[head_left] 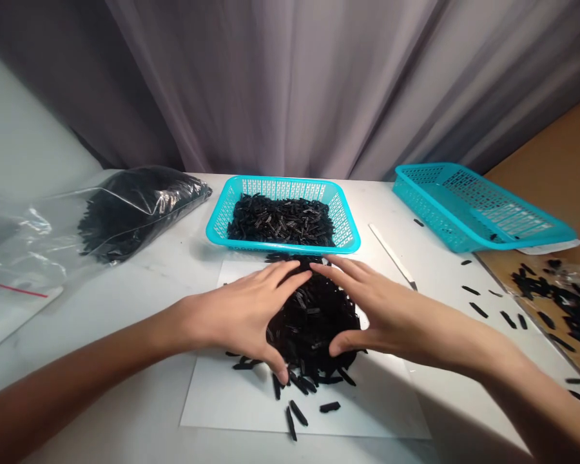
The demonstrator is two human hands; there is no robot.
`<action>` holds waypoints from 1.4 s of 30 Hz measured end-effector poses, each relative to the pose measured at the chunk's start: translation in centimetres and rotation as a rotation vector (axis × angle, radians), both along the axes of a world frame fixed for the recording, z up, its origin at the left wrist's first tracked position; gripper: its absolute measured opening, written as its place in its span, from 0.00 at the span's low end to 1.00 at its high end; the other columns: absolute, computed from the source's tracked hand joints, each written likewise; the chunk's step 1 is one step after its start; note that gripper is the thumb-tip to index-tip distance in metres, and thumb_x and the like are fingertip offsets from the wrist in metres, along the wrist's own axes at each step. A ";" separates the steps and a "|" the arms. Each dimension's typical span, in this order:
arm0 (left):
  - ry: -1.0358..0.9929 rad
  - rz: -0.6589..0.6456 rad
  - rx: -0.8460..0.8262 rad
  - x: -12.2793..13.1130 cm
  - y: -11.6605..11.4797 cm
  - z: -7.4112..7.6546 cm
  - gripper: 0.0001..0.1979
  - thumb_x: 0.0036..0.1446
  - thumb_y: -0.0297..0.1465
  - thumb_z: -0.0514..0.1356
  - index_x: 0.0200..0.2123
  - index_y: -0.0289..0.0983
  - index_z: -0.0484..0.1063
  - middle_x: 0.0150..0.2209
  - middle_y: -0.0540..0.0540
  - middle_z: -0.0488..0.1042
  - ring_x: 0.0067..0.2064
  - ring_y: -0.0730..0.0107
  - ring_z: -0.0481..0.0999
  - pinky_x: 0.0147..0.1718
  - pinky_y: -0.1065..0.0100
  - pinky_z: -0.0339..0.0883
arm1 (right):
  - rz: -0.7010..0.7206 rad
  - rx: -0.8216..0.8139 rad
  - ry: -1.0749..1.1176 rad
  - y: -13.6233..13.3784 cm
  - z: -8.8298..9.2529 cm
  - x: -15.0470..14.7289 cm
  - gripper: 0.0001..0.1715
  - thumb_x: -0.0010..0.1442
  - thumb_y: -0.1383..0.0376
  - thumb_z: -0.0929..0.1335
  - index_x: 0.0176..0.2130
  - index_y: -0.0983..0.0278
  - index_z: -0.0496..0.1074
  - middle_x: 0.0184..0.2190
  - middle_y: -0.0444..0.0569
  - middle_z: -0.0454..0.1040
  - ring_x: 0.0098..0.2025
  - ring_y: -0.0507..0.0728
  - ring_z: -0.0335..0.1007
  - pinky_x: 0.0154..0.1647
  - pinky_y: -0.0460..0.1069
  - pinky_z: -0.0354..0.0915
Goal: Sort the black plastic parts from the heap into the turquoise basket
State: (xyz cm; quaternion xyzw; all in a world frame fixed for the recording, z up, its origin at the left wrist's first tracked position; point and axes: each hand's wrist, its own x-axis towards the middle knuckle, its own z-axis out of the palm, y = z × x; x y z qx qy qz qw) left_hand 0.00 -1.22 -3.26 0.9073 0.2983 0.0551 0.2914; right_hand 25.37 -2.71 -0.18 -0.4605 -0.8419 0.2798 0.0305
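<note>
A heap of small black plastic pieces [314, 322] lies on a white sheet [377, 406] in front of me. My left hand [241, 312] cups the heap's left side, fingers stretched and curved around it. My right hand [381, 309] cups the right side the same way, and the fingertips of both nearly meet at the far edge. Several loose black pieces [297, 412] lie scattered on the sheet near my thumbs. Neither hand grips anything.
A turquoise basket [348, 222] full of black pieces stands just behind the sheet. A second turquoise basket [478, 206] sits at the right. A clear bag of black pieces [135, 209] lies at the left. A white stick [391, 254] and stray pieces [478, 309] lie at the right.
</note>
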 end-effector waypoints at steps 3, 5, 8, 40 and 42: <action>0.023 0.019 0.067 0.7 -0.3 -0.8 0.57 0.41 0.51 0.73 0.69 0.35 0.53 0.67 0.31 0.59 0.68 0.37 0.57 0.63 0.44 0.58 | 0.053 0.045 -0.135 -0.3 -1.9 -1.5 0.72 0.41 0.44 0.80 0.71 0.69 0.53 0.71 0.72 0.52 0.70 0.83 0.49 0.59 0.75 0.63; 0.032 0.060 0.104 1.1 -0.4 -0.7 0.45 0.45 0.46 0.72 0.62 0.35 0.62 0.59 0.35 0.68 0.60 0.42 0.67 0.56 0.48 0.67 | 0.052 0.101 -0.164 -0.4 -2.4 -2.6 0.68 0.40 0.47 0.81 0.69 0.70 0.58 0.68 0.73 0.57 0.65 0.83 0.57 0.54 0.75 0.67; 0.066 0.082 0.108 1.2 -0.3 -0.1 0.31 0.49 0.42 0.70 0.52 0.36 0.67 0.50 0.39 0.72 0.50 0.49 0.73 0.43 0.55 0.71 | 0.063 0.133 -0.153 -0.4 -1.9 -3.3 0.49 0.45 0.56 0.81 0.60 0.68 0.69 0.59 0.67 0.70 0.55 0.76 0.67 0.51 0.69 0.71; -0.517 0.175 -0.080 2.0 -0.2 2.0 0.16 0.54 0.20 0.67 0.47 0.38 0.77 0.47 0.50 0.79 0.49 0.71 0.76 0.51 0.71 0.68 | -0.744 -1.294 1.645 -1.7 -3.0 -7.4 0.28 0.74 0.55 0.57 0.38 0.67 0.78 0.34 0.51 0.80 0.33 0.54 0.77 0.36 0.48 0.74; -0.537 0.139 -0.056 1.9 -0.2 2.1 0.21 0.52 0.20 0.69 0.50 0.37 0.75 0.49 0.49 0.78 0.52 0.70 0.76 0.54 0.71 0.68 | -0.747 -1.301 1.692 -1.7 -3.1 -7.4 0.21 0.72 0.60 0.61 0.36 0.66 0.77 0.30 0.49 0.79 0.30 0.53 0.76 0.28 0.45 0.72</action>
